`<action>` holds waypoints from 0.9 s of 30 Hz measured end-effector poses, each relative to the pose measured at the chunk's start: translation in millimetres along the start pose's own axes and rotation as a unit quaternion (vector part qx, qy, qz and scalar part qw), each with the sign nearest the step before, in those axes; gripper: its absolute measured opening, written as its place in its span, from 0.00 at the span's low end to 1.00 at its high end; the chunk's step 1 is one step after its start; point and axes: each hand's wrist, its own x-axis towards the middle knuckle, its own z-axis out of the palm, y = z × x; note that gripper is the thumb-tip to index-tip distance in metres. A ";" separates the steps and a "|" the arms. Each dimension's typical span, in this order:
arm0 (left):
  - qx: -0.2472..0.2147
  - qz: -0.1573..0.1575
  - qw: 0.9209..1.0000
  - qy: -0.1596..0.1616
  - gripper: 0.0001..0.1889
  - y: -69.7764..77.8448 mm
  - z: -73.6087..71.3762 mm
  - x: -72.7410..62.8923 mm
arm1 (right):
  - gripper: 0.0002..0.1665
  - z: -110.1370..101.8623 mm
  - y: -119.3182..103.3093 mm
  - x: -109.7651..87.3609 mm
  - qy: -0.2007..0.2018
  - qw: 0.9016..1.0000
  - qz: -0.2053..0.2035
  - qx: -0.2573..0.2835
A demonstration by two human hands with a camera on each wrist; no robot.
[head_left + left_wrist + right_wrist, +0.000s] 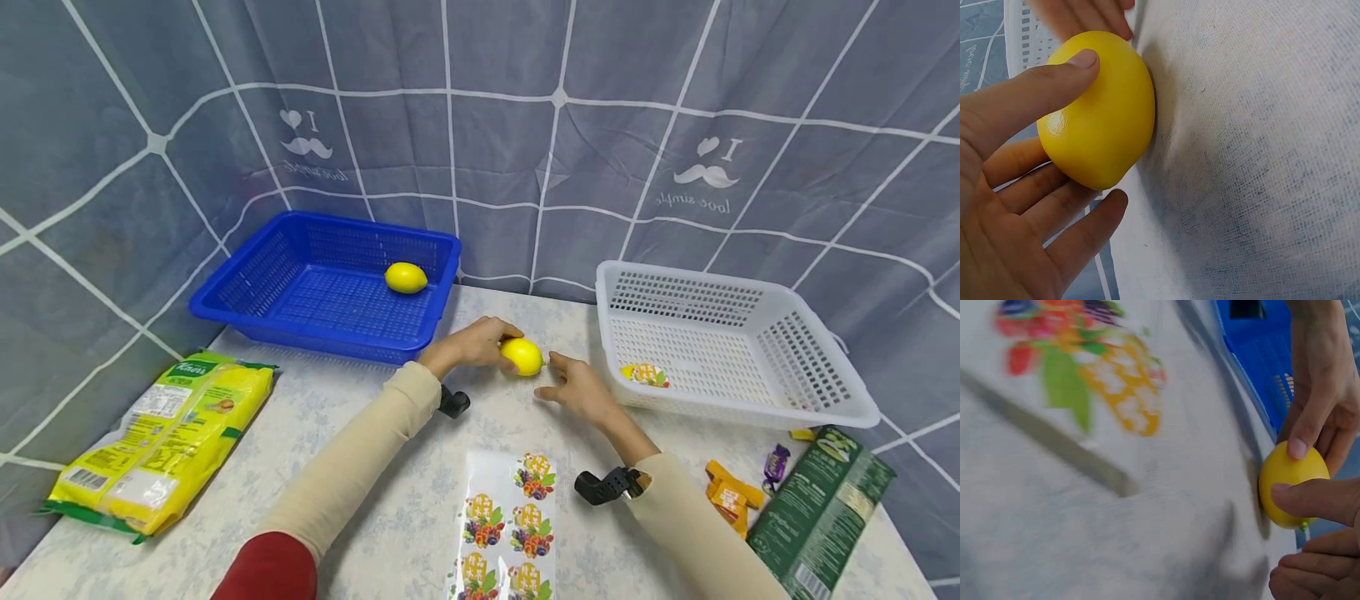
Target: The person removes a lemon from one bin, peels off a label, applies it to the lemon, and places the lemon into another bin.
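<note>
Between the two baskets, a yellow lemon (522,357) sits on or just over the table. My left hand (478,343) grips it from the left, the thumb on one side and fingers beneath or behind, as the left wrist view shows. On the lemon's other side my right hand (579,390) is spread, thumb and fingers apart, a small gap from it in the head view. Its thumb (1319,499) overlaps the lemon in the right wrist view; contact is unclear. In front of both hands lies a sheet of fruit-print stickers (504,527).
Another lemon (406,277) lies in the blue basket (315,333) at back left. The white basket (738,410) at right contains a yellow item with a fruit sticker (647,375). A yellow Knorr bag (168,442), green packet (823,508), orange wrapper (731,497) and purple candy (777,465) lie around.
</note>
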 end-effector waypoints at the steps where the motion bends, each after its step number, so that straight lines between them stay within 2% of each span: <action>1: 0.002 -0.001 1.000 0.001 0.32 0.4 -0.3 -0.2 | 0.41 -0.2 -0.7 -6.0 0.005 1.000 -0.007 -0.012; 4: 0.001 0.002 1.000 0.004 0.33 1.1 -0.9 -1.2 | 0.33 1.0 -3.9 -26.6 0.008 0.998 -0.039 -0.038; 6: -0.003 0.006 1.000 0.003 0.33 1.2 -0.9 -1.7 | 0.28 2.5 -6.4 -40.8 -0.018 0.997 -0.063 -0.045; 8: -0.007 0.007 1.000 0.000 0.33 1.2 -0.8 -2.2 | 0.25 3.9 -8.3 -53.5 -0.060 0.993 -0.086 -0.061; 11: -0.009 0.004 1.000 0.000 0.33 0.4 0.0 -2.3 | 0.31 5.0 -10.4 -67.8 -0.128 0.982 -0.108 -0.084; 15: -0.002 -0.003 1.000 -0.006 0.33 0.5 1.6 -1.6 | 0.39 7.0 -11.9 -77.2 -0.172 0.971 -0.116 -0.119; 18: 0.002 -0.001 1.000 -0.017 0.33 2.4 3.3 -0.6 | 0.36 9.7 -11.9 -78.8 -0.179 0.967 -0.117 -0.137; 21: 0.004 0.003 1.000 -0.021 0.32 5.0 4.2 -0.4 | 0.30 11.2 -11.4 -77.5 -0.173 0.969 -0.111 -0.139; 24: 0.003 0.011 1.000 -0.026 0.32 7.3 4.0 -1.0 | 0.25 10.6 -9.7 -75.1 -0.165 0.975 -0.099 -0.114; 27: 0.002 0.021 0.999 -0.037 0.32 8.3 3.6 -1.9 | 0.21 8.0 -7.7 -73.2 -0.152 0.983 -0.082 -0.062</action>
